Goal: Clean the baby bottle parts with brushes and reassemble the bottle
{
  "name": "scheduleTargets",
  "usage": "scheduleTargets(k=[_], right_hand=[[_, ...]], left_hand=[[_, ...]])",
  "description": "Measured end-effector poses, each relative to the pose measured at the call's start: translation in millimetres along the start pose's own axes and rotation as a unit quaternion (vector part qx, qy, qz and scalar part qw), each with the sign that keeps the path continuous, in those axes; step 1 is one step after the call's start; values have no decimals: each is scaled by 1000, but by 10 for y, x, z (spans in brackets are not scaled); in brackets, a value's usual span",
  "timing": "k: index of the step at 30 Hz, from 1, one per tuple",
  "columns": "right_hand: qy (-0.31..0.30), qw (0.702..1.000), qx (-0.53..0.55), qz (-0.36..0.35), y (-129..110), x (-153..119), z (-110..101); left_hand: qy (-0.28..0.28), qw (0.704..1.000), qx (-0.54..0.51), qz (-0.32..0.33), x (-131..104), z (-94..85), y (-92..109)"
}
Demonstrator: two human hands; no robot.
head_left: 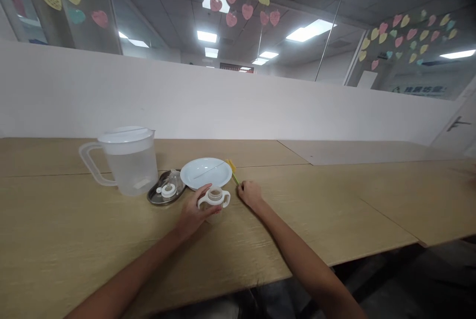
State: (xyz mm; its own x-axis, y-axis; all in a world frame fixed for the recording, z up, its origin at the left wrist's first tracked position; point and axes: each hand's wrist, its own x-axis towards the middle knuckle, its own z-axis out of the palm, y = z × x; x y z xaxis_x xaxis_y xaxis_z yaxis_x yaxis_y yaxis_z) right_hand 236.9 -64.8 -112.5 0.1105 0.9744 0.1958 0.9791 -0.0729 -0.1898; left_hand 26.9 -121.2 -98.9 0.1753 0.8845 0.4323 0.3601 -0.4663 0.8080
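Note:
My left hand is closed around a baby bottle with a white two-handled collar. Its mouth is uncovered and faces up, and the lower body is partly behind my fingers. Between the fingers of my right hand is the green handle of a brush with a yellow head. That head lies at the right rim of a white dish, which has a thin straight item in it. Left of the dish, a metal tray holds a white bottle ring and a clear dome-shaped piece.
A translucent lidded pitcher with liquid inside stands left of the tray, its handle pointing left. The wooden table runs along a white wall with glass above. The table's front edge is just below my forearms.

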Motion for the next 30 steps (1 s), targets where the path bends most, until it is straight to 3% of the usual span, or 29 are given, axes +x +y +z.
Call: scheduleTargets(k=[7, 10, 12, 14, 16, 17, 22, 26, 30], right_hand=[[-12, 1000, 6, 1, -9, -14, -19], [-14, 1000, 7, 2, -15, -19, -30], [-16, 1000, 9, 1, -16, -22, -38], [-18, 1000, 12, 0, -15, -23, -45], [-19, 1000, 14, 2, -14, -23, -48], [-19, 1000, 14, 4, -13, -22, -49], [-18, 1000, 10, 5, -10, -12, -35], [-21, 1000, 7, 7, -10, -7, -24], [-20, 1000, 11, 7, -16, -16, -34]], left_hand=[[-26, 1000, 11, 3, -13, -6, 3], [-20, 997, 32, 61, 6, -58, -36], [30, 990, 67, 122, 42, -156, -65], [119, 972, 119, 162, 100, -309, -99], [193, 948, 196, 162, 174, -499, -150], [198, 937, 247, 149, 213, -596, -186], [116, 871, 477, 29, 349, -943, -435], [74, 849, 523, -15, 366, -1002, -557], [49, 845, 532, -24, 367, -985, -542]])
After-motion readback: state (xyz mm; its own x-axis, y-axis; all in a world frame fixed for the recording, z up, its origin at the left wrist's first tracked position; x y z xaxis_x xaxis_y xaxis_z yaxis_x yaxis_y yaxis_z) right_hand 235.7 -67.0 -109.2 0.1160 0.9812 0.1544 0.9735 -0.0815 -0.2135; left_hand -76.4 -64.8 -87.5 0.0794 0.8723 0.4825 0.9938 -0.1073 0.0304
